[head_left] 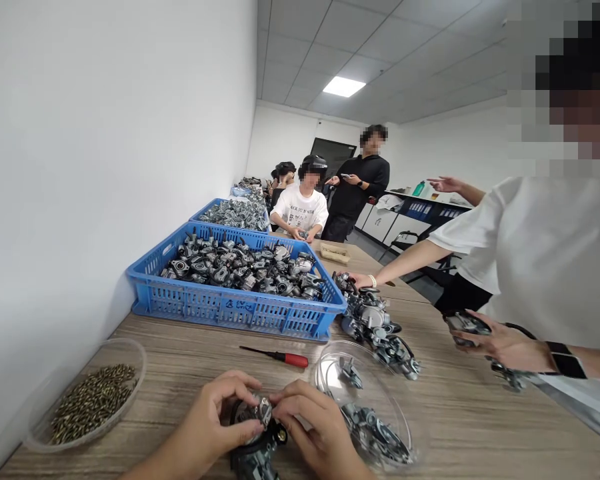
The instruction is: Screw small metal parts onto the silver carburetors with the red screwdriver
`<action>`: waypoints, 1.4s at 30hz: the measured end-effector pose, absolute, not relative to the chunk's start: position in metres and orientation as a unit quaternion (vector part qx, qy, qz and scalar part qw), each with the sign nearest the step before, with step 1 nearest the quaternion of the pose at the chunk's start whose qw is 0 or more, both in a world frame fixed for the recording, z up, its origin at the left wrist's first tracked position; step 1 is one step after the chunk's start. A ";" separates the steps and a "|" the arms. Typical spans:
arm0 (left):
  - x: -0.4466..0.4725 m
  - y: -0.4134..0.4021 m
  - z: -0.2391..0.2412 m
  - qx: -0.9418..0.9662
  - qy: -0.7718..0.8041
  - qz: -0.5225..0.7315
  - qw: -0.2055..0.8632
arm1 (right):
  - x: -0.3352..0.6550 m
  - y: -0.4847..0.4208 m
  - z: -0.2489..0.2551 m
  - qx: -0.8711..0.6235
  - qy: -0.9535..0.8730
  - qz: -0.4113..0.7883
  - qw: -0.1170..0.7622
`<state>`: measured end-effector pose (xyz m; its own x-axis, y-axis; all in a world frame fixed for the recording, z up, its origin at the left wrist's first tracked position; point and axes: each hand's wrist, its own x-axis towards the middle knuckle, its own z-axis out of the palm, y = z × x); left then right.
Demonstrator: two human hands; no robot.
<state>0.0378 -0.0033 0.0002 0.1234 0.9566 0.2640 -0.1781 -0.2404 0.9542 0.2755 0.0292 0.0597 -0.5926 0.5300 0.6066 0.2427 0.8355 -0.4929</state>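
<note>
Close in front of me is a carburetor [254, 461], a grey metal body with black parts and a brass fitting on its right side. My left hand [219, 415] is closed around its top, thumb and fingers gripping near a small silver metal plate [265, 410]. My right hand [316, 421] is closed in a pinch, fingertips right against that plate. Whatever lies between those right fingertips is hidden. Just beyond my hands, a screwdriver [295, 361] with a red handle lies on the table.
On the left stands a clear bowl [143, 373] of brass-coloured screws; on the right, a clear round container [406, 423] holds metal parts. Behind them sits a blue crate [190, 308] full of carburetors, beside a loose carburetor pile [373, 319]. At right, a co-worker's hand [510, 347] holds another carburetor.
</note>
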 end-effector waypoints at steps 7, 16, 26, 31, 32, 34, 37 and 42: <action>0.039 -0.001 -0.004 0.544 0.287 0.549 0.566 | 0.276 0.027 0.060 -0.234 -0.868 0.211 0.384; 0.038 -0.002 0.001 0.531 0.268 0.540 0.596 | 0.271 0.022 0.064 -0.263 -0.842 0.261 0.391; 0.031 -0.005 0.004 0.565 0.333 0.548 0.520 | 0.268 0.027 0.056 -0.269 -0.830 0.273 0.405; 0.028 -0.007 0.010 0.602 0.363 0.542 0.460 | 0.265 0.026 0.057 -0.263 -0.828 0.268 0.416; 0.028 -0.007 0.011 0.606 0.367 0.543 0.450 | 0.265 0.026 0.057 -0.261 -0.828 0.267 0.418; 0.027 -0.007 0.012 0.623 0.373 0.544 0.421 | 0.264 0.026 0.057 -0.255 -0.828 0.264 0.423; 0.025 -0.007 0.014 0.656 0.361 0.551 0.369 | 0.264 0.025 0.059 -0.249 -0.829 0.264 0.426; 0.025 -0.007 0.016 0.677 0.327 0.569 0.333 | 0.264 0.024 0.064 -0.241 -0.834 0.274 0.414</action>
